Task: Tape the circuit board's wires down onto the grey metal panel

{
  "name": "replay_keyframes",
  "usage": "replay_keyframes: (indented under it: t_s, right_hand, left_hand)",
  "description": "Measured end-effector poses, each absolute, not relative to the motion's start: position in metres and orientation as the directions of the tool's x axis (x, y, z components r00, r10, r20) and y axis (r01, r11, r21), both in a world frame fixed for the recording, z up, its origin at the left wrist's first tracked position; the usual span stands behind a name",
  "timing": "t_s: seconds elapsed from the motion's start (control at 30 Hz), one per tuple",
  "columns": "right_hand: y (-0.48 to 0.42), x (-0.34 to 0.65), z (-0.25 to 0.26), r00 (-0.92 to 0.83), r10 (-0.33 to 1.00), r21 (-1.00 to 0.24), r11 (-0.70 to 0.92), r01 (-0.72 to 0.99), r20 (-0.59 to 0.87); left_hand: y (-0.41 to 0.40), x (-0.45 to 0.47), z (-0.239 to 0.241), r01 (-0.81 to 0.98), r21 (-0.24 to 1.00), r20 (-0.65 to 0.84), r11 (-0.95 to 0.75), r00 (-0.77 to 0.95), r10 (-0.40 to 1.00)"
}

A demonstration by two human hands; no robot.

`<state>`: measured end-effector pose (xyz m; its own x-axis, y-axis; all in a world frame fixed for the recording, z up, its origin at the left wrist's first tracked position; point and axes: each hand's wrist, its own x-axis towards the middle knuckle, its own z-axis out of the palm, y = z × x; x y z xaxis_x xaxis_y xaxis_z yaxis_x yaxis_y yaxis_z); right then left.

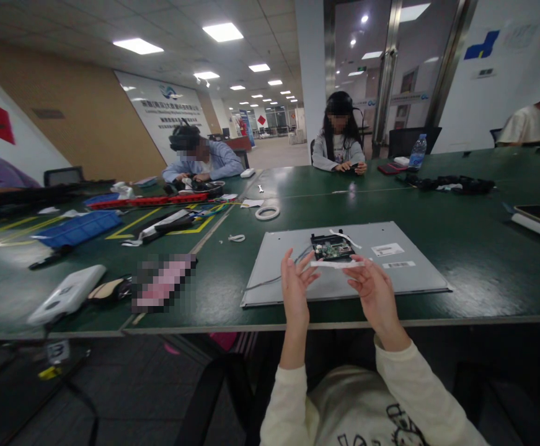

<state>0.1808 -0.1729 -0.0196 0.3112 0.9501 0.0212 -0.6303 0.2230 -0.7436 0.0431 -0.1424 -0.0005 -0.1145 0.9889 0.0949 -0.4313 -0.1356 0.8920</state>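
Observation:
Between my two hands a narrow white strip point(337, 264), which looks like tape, is stretched level. My left hand point(296, 288) has its fingertips at the left end, and my right hand point(372, 288) pinches the right end. Just beyond the strip sits a green circuit board point(332, 249) in a black frame, on a flat grey panel point(283, 260). Another white strip point(345, 238) lies loosely curved over the board's far edge. Grey cables run from the board toward the panel's left side. Two white labels point(387, 249) are on the panel's right part.
A roll of white tape point(268, 213) and a small white loop point(237, 238) lie beyond the panel. On the left are a blue tray point(78, 229), a white device point(67, 294) and a pink phone-like item point(167, 282). Co-workers sit around the green table point(483, 248).

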Motion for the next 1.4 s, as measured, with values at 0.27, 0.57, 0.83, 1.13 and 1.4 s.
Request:
replay_keyframes:
  t_s: [0.27, 0.57, 0.83, 1.13, 1.4]
  right_hand:
    - [-0.17, 0.184, -0.017, 0.123, 0.992, -0.739, 0.096, -0.667, 0.018]
    - [-0.17, 0.178, -0.022, 0.112, 0.993, -0.764, 0.106, -0.636, 0.045]
    - [-0.167, 0.177, -0.02, 0.179, 0.982, -0.756, 0.16, -0.635, 0.057]
    - [-0.171, 0.177, -0.02, 0.108, 0.993, -0.784, 0.107, -0.611, 0.051]
    - [-0.171, 0.174, -0.02, 0.216, 0.976, -0.814, 0.139, -0.565, 0.017]
  left_hand:
    - [-0.146, 0.04, 0.008, -0.489, 0.872, 0.02, 0.03, 0.097, 0.995]
    - [-0.145, 0.04, -0.001, -0.437, 0.899, 0.026, 0.002, 0.057, 0.998]
    - [-0.146, 0.036, 0.001, -0.472, 0.882, 0.01, 0.014, 0.048, 0.999]
    - [-0.146, 0.04, -0.001, -0.387, 0.921, 0.059, -0.042, 0.034, 0.998]
    - [-0.145, 0.04, -0.002, -0.365, 0.929, 0.076, -0.06, 0.03, 0.997]
